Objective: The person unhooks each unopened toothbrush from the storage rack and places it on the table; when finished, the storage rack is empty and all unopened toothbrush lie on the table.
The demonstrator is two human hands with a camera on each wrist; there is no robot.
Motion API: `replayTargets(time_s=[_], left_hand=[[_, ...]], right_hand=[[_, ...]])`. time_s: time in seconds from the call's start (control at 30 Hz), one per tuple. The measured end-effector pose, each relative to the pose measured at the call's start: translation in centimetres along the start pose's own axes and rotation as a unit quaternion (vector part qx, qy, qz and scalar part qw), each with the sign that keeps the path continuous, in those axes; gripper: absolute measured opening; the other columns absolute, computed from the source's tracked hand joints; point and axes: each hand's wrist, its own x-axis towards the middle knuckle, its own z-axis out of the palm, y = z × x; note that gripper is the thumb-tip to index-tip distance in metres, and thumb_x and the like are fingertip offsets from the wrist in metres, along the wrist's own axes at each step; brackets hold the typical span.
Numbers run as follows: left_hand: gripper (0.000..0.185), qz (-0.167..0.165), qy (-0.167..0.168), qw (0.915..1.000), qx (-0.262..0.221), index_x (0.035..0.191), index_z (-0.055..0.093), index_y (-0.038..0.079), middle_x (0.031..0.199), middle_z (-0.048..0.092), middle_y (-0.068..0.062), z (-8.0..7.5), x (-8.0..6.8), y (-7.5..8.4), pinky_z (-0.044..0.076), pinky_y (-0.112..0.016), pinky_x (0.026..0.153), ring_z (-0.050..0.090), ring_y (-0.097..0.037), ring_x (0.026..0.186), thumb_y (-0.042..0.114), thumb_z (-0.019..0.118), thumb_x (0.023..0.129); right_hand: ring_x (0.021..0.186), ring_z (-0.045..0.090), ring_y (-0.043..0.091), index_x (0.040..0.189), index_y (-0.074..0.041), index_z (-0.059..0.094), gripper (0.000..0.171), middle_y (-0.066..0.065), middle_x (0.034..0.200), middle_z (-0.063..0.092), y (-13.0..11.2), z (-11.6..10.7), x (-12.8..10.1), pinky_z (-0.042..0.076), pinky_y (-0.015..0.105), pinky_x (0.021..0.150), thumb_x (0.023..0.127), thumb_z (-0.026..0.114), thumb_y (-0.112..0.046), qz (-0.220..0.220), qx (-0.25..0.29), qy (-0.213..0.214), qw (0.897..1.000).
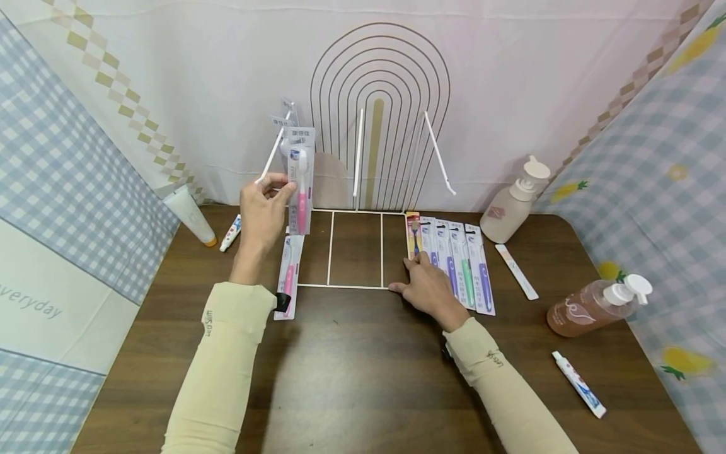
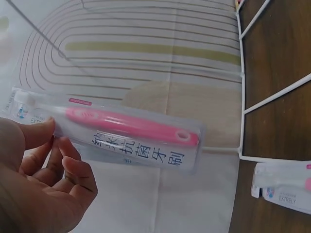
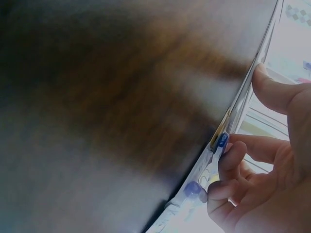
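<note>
My right hand rests nearest me on the table, fingers curled at the edge of the row of packs, thumb by the rack base; whether it actually pinches a pack I cannot tell. Further out, my left hand pinches the pink pack upright, level with the left hook. A spare pack lies under that wrist. As I judge it, the light rack could slide or tip if the pack pushes the hook sideways, and a loose pinch could drop it.
</note>
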Motion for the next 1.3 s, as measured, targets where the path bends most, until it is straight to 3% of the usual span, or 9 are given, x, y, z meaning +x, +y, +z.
replayTargets(time_s=[0.1, 0.3, 0.4, 0.53, 0.77, 0.83, 0.93, 1.17, 1.3], left_hand=[[0.023, -0.004, -0.02, 0.9996, 0.019, 0.121, 0.078, -0.011, 0.104, 0.079, -0.015, 0.4, -0.6, -0.1, 0.049, -0.014, 0.071, 0.062, -0.002, 0.077, 0.008, 0.073, 0.108], [0.02, -0.025, -0.068, 0.9968, 0.033, 0.117, 0.08, -0.009, 0.097, 0.08, -0.015, 1.5, -2.4, -1.3, 0.051, -0.015, 0.072, 0.062, -0.003, 0.076, 0.008, 0.074, 0.109], [0.022, -0.042, -0.111, 0.9908, 0.064, 0.119, 0.08, -0.008, 0.106, 0.082, -0.024, 1.8, -3.4, -2.1, 0.05, -0.016, 0.073, 0.063, -0.005, 0.079, 0.011, 0.074, 0.11], [0.024, -0.066, -0.164, 0.9806, 0.084, 0.117, 0.082, -0.006, 0.108, 0.085, -0.022, 2.0, -4.3, -4.0, 0.053, -0.021, 0.075, 0.067, -0.01, 0.082, 0.016, 0.075, 0.109], [0.02, -0.093, -0.183, 0.9709, 0.124, 0.101, 0.09, 0.018, 0.091, 0.084, 0.001, 1.8, -2.2, -18.3, 0.054, -0.034, 0.066, 0.069, -0.016, 0.077, 0.037, 0.084, 0.102], [0.02, -0.129, -0.185, 0.9655, 0.13, 0.101, 0.09, 0.018, 0.087, 0.081, 0.0, 1.1, -2.2, -19.5, 0.054, -0.037, 0.063, 0.068, -0.018, 0.075, 0.037, 0.083, 0.102], [0.02, -0.169, -0.177, 0.9617, 0.124, 0.1, 0.089, 0.012, 0.078, 0.074, -0.001, -0.1, -3.0, -18.6, 0.051, -0.035, 0.057, 0.063, -0.017, 0.067, 0.03, 0.081, 0.101], [0.032, -0.243, -0.136, 0.9565, 0.087, 0.123, 0.077, -0.014, 0.079, 0.065, 0.002, -2.9, -6.1, -9.9, 0.051, -0.026, 0.06, 0.058, -0.009, 0.067, 0.014, 0.071, 0.108], [0.036, -0.261, -0.115, 0.954, 0.094, 0.131, 0.073, -0.016, 0.082, 0.064, 0.003, -4.1, -6.2, -9.0, 0.051, -0.023, 0.061, 0.057, -0.007, 0.067, 0.014, 0.067, 0.112]], right_hand=[[0.098, 0.07, 0.037, 0.165, 0.006, 0.056, 0.084, 0.027, 0.144, 0.058, 0.0, 0.0, 0.0, 0.061, 0.055, 0.086, 0.106, 0.08, -0.049, 0.002, -0.005, -0.001, 1.0], [0.095, 0.07, 0.035, 0.164, 0.005, 0.057, 0.086, 0.026, 0.143, 0.058, 0.7, 0.7, 0.5, 0.06, 0.054, 0.081, 0.106, 0.079, -0.054, -0.004, -0.001, 0.003, 1.0], [0.091, 0.069, 0.034, 0.163, 0.005, 0.058, 0.087, 0.026, 0.141, 0.058, 1.5, 1.3, 0.9, 0.06, 0.051, 0.077, 0.104, 0.08, -0.056, -0.01, 0.005, 0.007, 1.0], [0.09, 0.07, 0.033, 0.163, 0.004, 0.059, 0.088, 0.025, 0.14, 0.059, 1.8, 1.6, 1.2, 0.059, 0.05, 0.074, 0.102, 0.082, -0.056, -0.013, 0.007, 0.015, 1.0], [0.091, 0.069, 0.034, 0.161, 0.006, 0.06, 0.083, 0.027, 0.14, 0.06, 0.4, 0.5, 0.1, 0.06, 0.052, 0.078, 0.105, 0.081, -0.051, -0.009, 0.0, 0.012, 1.0], [0.091, 0.069, 0.033, 0.162, 0.007, 0.059, 0.082, 0.027, 0.14, 0.059, -0.1, 0.0, -0.3, 0.06, 0.052, 0.079, 0.105, 0.082, -0.048, -0.006, 0.002, 0.008, 1.0], [0.09, 0.068, 0.033, 0.161, 0.008, 0.059, 0.083, 0.027, 0.139, 0.059, 0.1, 0.1, -0.1, 0.06, 0.053, 0.078, 0.105, 0.082, -0.047, -0.009, 0.005, 0.01, 1.0], [0.089, 0.068, 0.034, 0.161, 0.006, 0.061, 0.089, 0.027, 0.139, 0.059, 2.2, 2.1, 1.2, 0.059, 0.051, 0.074, 0.103, 0.081, -0.058, -0.022, 0.011, 0.024, 0.999], [0.092, 0.069, 0.034, 0.162, 0.006, 0.059, 0.089, 0.027, 0.142, 0.059, 1.7, 1.6, 1.0, 0.061, 0.053, 0.077, 0.102, 0.083, -0.056, -0.017, 0.012, 0.018, 1.0]])
